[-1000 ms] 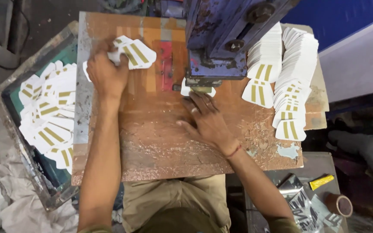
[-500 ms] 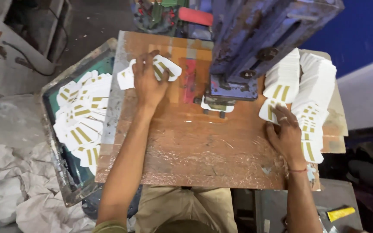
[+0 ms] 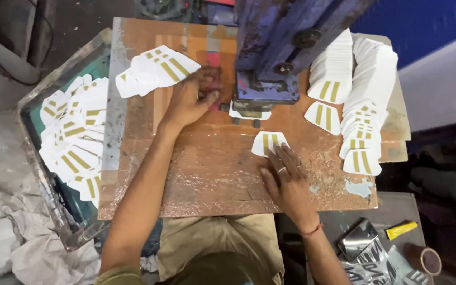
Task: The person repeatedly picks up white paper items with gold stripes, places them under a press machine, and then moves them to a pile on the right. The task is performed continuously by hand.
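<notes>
Rust-stained wooden bench top (image 3: 207,169) filled the head view, with a blue metal press (image 3: 270,58) standing at its far middle; grey floor and crumpled white sheeting (image 3: 6,227) lay around it. Left hand (image 3: 188,100) rested flat on the bench just left of the press base, fingers together and slightly curled, fingertips touching the red patch beside the die; whether it pinched anything, I could not tell. Just beyond it lay a fanned batch of white shield-shaped pieces with gold stripes (image 3: 157,68), close enough to grab without reaching. Right hand (image 3: 286,179) lay palm down with fingers spread, fingertips pressing one white gold-striped piece (image 3: 268,142) on the bench just in front of the press, likely pinning it flat so it could slide on the wood. Another white piece (image 3: 249,113) sat under the press head. Tall stacked rows of the same pieces (image 3: 360,84) lined the right edge, near that hand. Dark metal tray (image 3: 54,158) off the left edge held a loose heap of the pieces, looked like a drop bin. Yellow-handled tool (image 3: 401,229) and tape roll (image 3: 428,259) lay on a lower surface, bottom right, well apart from both hands.
</notes>
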